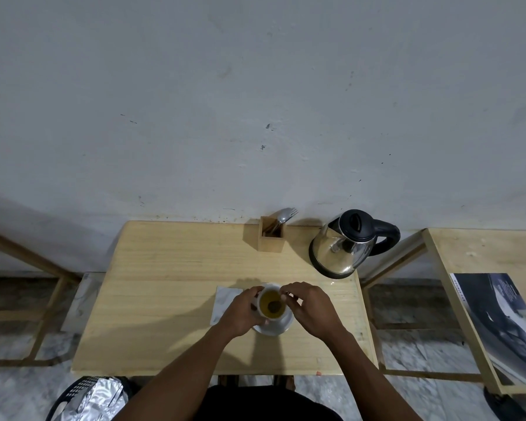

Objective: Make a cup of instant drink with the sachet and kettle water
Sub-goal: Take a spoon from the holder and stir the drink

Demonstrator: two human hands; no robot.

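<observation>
Cup (271, 304), lower centre: filled, amber, on saucer (274, 327). My left hand (241, 312) clasps it; right hand (308, 308) fingers pinched at rim. Kettle (346, 245) set back. Stirring possibly left.

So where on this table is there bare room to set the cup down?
The left half of the table is bare, from its left edge to the napkin; so is the near strip. Crowded: the far right, with cutlery holder and kettle, and the middle, where left hand and right hand grip the cup on its saucer.

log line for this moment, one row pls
left hand: grips cup | right hand: at rim | cup: yellowish liquid, on saucer | kettle: upright, far right
</observation>
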